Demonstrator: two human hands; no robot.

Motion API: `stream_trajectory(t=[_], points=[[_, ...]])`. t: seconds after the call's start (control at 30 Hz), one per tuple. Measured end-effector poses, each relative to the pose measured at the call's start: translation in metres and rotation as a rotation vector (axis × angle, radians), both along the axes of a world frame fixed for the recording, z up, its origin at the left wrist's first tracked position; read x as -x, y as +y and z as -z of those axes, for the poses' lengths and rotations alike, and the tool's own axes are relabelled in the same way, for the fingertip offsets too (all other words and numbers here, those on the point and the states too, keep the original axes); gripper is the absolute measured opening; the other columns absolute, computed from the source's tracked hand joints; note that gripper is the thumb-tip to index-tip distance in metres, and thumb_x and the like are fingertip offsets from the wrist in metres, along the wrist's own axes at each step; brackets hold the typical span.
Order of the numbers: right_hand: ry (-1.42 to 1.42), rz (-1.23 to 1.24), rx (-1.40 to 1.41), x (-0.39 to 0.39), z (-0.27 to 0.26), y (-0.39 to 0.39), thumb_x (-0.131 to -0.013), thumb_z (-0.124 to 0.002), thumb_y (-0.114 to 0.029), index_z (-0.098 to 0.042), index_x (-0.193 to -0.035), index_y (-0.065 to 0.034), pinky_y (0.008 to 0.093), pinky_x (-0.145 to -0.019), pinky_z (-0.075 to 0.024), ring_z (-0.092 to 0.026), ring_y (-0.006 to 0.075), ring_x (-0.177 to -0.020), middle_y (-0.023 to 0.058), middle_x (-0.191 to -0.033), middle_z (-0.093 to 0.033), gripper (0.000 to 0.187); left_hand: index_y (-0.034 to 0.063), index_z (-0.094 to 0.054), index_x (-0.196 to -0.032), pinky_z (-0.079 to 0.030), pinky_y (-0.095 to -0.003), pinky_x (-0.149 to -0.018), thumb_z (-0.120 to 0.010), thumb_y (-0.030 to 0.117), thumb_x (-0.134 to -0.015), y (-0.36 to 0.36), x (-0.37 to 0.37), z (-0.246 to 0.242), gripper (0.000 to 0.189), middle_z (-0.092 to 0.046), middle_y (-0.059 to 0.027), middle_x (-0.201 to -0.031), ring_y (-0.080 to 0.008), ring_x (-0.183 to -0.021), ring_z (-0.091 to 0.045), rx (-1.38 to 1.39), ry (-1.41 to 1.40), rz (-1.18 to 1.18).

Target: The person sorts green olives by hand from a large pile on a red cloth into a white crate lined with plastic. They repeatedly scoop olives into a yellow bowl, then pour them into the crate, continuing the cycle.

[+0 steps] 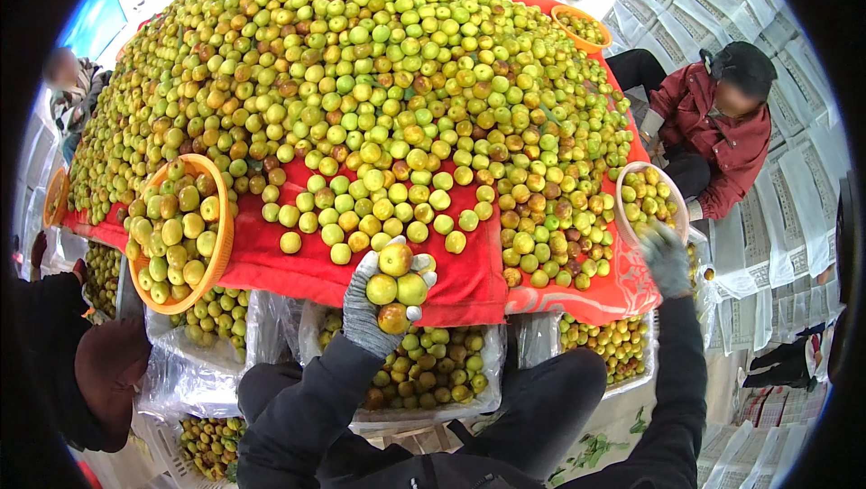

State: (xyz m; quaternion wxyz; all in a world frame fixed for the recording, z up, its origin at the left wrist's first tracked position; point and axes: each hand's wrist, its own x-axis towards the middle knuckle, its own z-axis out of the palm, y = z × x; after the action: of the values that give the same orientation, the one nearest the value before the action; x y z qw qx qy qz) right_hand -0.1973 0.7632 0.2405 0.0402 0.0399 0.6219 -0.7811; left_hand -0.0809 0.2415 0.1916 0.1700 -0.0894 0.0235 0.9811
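My left hand (365, 310), in a grey knit glove, cups several green-and-brown jujubes (396, 286) palm up over the near edge of the red cloth (440, 279). Off to the right is my right hand (666, 262), also gloved and blurred; its fingers reach the near rim of a pale pink basket (620, 215) full of jujubes. I cannot tell whether those fingers hold anything. A broad heap of jujubes (379, 83) covers most of the cloth, thinning to loose fruit before my left hand.
An orange basket (226, 235) of jujubes tilts at the table's left edge. Plastic-lined crates (497, 381) of fruit stand below, one between my knees. A co-worker (731, 130) sits at the right, another (101, 381) at the left. Wrapped cartons (764, 238) are stacked behind.
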Motion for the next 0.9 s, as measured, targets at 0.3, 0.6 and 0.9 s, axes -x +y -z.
stream_trajectory(t=[0.3,0.6,0.9], points=[[0.332,-0.266,-1.222,0.246,0.036,-0.443,-0.088,-0.059,-0.026,-0.05,-0.131,-0.0128,0.0426,-0.095,-0.0431,-0.053,0.0308,-0.117,0.0185,-0.126,-0.054,0.046,0.0163,-0.043,-0.133,-0.057,-0.0358,-0.054,-0.047,0.044,-0.093,-0.024,0.007,-0.006,0.049,-0.055,-0.015,-0.12,-0.0329,-0.105,-0.058,0.055,-0.031,-0.137],[0.336,-0.229,-1.543,0.242,0.049,-0.446,-0.077,-0.068,-0.044,-0.062,-0.109,-0.007,0.0414,-0.086,-0.048,-0.06,0.0303,-0.103,0.0157,-0.108,-0.064,0.049,0.017,-0.041,-0.135,-0.056,-0.0355,-0.056,-0.043,0.046,-0.094,-0.03,0.005,-0.011,0.05,-0.056,-0.0145,-0.12,-0.0316,-0.105,-0.058,0.082,0.001,-0.166],[0.746,-0.18,-1.238,0.205,0.056,-0.392,-0.087,-0.057,-0.015,-0.065,-0.103,-0.01,0.0391,-0.085,-0.0478,-0.061,0.0294,-0.094,0.0108,-0.099,-0.066,0.019,0.0159,-0.043,-0.132,-0.056,-0.0356,-0.056,-0.046,0.046,-0.094,-0.013,0.004,-0.003,0.049,-0.057,-0.0146,-0.117,-0.0318,-0.105,-0.058,0.088,0.033,-0.123]])
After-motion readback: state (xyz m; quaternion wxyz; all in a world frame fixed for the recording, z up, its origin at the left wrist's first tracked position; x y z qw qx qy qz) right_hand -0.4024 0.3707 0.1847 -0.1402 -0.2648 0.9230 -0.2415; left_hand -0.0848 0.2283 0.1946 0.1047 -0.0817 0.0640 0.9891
